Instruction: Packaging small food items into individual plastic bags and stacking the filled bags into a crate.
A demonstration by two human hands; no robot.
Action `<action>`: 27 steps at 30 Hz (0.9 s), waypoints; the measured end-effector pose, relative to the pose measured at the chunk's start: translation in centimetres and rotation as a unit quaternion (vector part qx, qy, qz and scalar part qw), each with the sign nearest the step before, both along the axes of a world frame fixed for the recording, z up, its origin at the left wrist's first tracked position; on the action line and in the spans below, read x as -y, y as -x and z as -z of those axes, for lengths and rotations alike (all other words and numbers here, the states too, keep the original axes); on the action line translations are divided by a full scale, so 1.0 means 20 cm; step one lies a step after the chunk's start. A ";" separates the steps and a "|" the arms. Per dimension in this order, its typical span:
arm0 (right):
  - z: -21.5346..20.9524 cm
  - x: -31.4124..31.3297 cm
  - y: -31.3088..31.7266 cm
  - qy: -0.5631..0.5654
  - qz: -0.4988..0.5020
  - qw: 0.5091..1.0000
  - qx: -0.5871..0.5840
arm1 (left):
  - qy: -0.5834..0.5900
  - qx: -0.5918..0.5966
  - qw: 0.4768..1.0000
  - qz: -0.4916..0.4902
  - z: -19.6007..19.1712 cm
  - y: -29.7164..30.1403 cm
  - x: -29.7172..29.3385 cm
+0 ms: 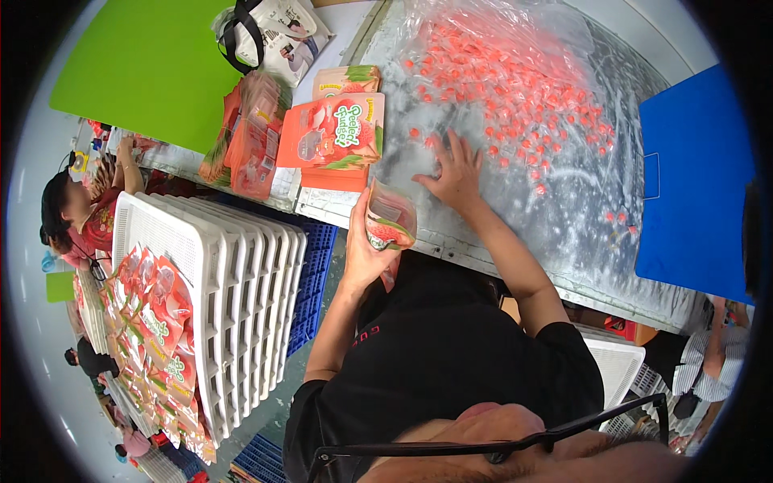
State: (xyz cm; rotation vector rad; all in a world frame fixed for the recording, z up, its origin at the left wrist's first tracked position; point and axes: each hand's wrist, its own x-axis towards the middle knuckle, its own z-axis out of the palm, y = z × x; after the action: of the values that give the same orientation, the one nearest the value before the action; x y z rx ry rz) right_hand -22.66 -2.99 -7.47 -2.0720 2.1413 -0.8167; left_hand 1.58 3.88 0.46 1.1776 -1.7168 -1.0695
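My left hand (pixel 364 248) grips a red and clear candy pouch (pixel 392 224) by its side, with the pouch's top spread apart, at the near edge of the metal table. On the tabletop, my right hand (pixel 456 175) lies with fingers spread and holds nothing. Just beyond its fingertips are loose wrapped red candies (pixel 527 145); a single one sits close to its index finger. Farther back, a big pile of these candies (pixel 499 68) lies partly under clear plastic film. Flat pouches (pixel 330 133) are stacked to the left of my hands.
More bundled pouches (pixel 256 137) and a white bag with black handles (pixel 274 36) stand at the back left. A tall stack of white crates (pixel 241 274), topped with filled pouches (pixel 153 338), rises at my left. A blue panel (pixel 696 185) borders the table's right side. Other people work nearby.
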 end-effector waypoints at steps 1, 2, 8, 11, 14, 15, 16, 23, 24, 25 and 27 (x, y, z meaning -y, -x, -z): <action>-0.02 0.02 -0.01 -0.018 -0.011 0.999 -0.027 | -0.008 -0.009 1.000 -0.003 0.01 0.00 0.00; -0.03 0.05 -0.02 -0.028 -0.029 0.999 -0.033 | -0.016 -0.019 1.000 -0.007 0.01 -0.01 0.00; -0.02 0.28 -0.02 -0.060 -0.123 0.988 -0.074 | -0.007 -0.005 1.000 -0.015 -0.01 -0.03 0.02; 0.05 0.32 0.00 -0.087 -0.159 0.981 -0.072 | -0.027 -0.033 0.999 -0.014 -0.02 -0.03 0.02; 0.05 0.31 0.05 -0.116 -0.191 0.963 0.151 | -0.025 -0.046 0.998 -0.024 -0.01 -0.04 0.01; 0.06 0.31 0.10 -0.118 -0.205 0.916 0.324 | -0.028 -0.040 0.999 -0.024 0.00 -0.05 0.01; 0.06 0.30 0.15 -0.115 -0.210 0.840 0.486 | -0.031 -0.033 0.999 -0.024 0.02 -0.06 0.02; 0.04 0.23 0.23 -0.040 -0.171 0.871 0.459 | -0.011 -0.016 1.000 -0.006 0.00 -0.03 0.02; 0.04 0.24 0.19 -0.017 -0.184 0.916 0.355 | -0.011 -0.018 1.000 -0.007 0.00 -0.03 0.02; 0.04 0.25 0.15 0.006 -0.194 0.950 0.246 | -0.011 -0.020 1.000 -0.008 0.01 -0.03 0.02; -0.01 0.20 0.03 0.034 -0.214 0.975 0.050 | -0.006 -0.012 1.000 -0.013 0.01 -0.04 0.02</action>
State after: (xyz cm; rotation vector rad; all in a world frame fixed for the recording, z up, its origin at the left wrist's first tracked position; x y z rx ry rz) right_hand -23.21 -6.97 -7.21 -2.3418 1.5481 -0.9172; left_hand 2.30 3.49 0.20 1.1865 -1.6739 -1.0753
